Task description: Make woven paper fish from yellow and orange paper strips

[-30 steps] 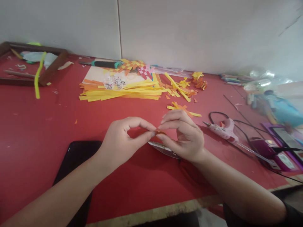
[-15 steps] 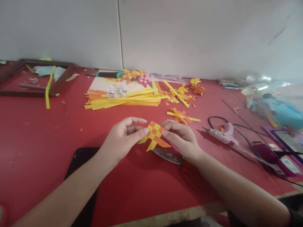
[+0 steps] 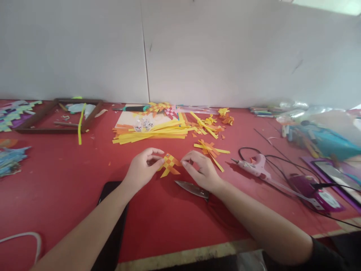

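At the center of a red counter (image 3: 152, 233), a left hand (image 3: 143, 167) pinches one edge of a woven yellow-and-orange paper fish (image 3: 170, 164) between thumb and fingers. The right hand (image 3: 203, 171) is curled at the fish's opposite side, thumb and fingertips drawn close together; whether they grip its orange tip cannot be told.

Nearest the fish lies a pointed metal blade (image 3: 193, 189), just below it toward the counter's near edge, its handle end partly obscured beside the right forearm. The left forearm crosses over a black flat device (image 3: 113, 237), hiding part of it.

Beyond the hands, a loose cluster of cut strips (image 3: 210, 148) sits ahead of the right hand, and a long pile of yellow and orange strips (image 3: 158, 132) spreads in front of a cream sheet (image 3: 126, 118). A green-and-black-handled tool (image 3: 135, 108) lies along the back.

To the right rest a pink glue gun (image 3: 255, 166), amid looping black cable (image 3: 248, 148), and a magenta box (image 3: 303, 188). A blurred turquoise item (image 3: 329, 143) lies behind. At left, a yellow strip (image 3: 81, 124) drapes over a brown frame (image 3: 47, 131), with a blurred blue bundle (image 3: 12, 160) nearer the camera.
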Demonstrator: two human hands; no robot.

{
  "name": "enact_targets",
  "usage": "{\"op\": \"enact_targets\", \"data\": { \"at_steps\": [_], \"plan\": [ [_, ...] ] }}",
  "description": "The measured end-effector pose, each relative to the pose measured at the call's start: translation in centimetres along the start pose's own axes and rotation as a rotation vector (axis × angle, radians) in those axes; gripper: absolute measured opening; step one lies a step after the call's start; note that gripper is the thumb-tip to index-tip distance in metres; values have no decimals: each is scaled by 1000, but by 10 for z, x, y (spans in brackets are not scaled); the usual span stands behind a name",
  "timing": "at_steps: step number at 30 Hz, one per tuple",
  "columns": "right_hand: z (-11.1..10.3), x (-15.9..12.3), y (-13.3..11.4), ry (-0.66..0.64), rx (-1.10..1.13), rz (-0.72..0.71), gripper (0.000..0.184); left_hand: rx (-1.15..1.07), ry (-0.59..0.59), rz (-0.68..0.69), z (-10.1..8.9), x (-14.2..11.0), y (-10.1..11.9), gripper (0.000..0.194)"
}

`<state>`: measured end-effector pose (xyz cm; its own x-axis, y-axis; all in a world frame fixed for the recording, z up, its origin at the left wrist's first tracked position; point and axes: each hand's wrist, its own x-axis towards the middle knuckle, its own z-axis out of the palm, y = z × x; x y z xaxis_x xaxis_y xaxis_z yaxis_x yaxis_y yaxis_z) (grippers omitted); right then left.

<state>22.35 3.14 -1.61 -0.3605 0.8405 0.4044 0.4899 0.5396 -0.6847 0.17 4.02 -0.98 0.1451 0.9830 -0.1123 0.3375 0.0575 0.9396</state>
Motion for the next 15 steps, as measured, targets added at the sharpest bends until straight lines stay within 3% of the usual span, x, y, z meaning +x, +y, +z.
{"op": "enact_targets", "data": {
  "at_steps": [8, 15],
  "plan": [
    [0, -2, 2, 6, -137, -185, 10, 128, 13, 39, -4, 9, -10, 27],
    [-1, -1, -1, 60, -181, -183, 11, -108, 34, 15, -5, 14, -10, 39]
  ]
}}
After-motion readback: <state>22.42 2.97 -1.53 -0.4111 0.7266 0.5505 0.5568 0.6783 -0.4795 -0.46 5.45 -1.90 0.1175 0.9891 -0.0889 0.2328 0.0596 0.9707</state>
